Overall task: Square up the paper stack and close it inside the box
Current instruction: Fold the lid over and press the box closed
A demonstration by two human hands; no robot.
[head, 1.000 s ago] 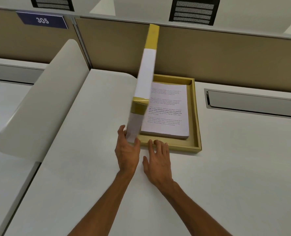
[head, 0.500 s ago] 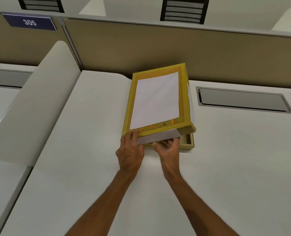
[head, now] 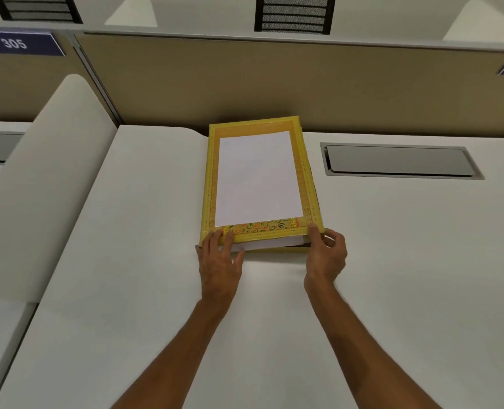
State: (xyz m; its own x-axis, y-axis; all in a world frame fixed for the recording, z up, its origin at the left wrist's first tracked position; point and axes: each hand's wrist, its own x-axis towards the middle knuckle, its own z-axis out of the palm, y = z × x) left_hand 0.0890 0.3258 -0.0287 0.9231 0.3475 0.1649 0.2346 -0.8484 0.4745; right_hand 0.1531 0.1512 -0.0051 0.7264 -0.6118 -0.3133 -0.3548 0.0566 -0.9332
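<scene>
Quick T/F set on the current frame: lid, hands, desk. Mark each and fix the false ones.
1. The yellow lid lies flat over the box. True.
2. Both hands are at the lid's near edge. True: left hand at the near-left corner, right hand at the near-right.
3. The printed top page is in view. False: the lid covers it; only a white strip shows under the near edge.
4. The desk's metal cable hatch sits left of the box. False: right.
5. The sign reads 503. False: 305.

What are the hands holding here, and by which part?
Both hold the yellow box lid by its near edge: left hand at the near-left corner, right hand at the near-right corner, fingers on top.
</scene>
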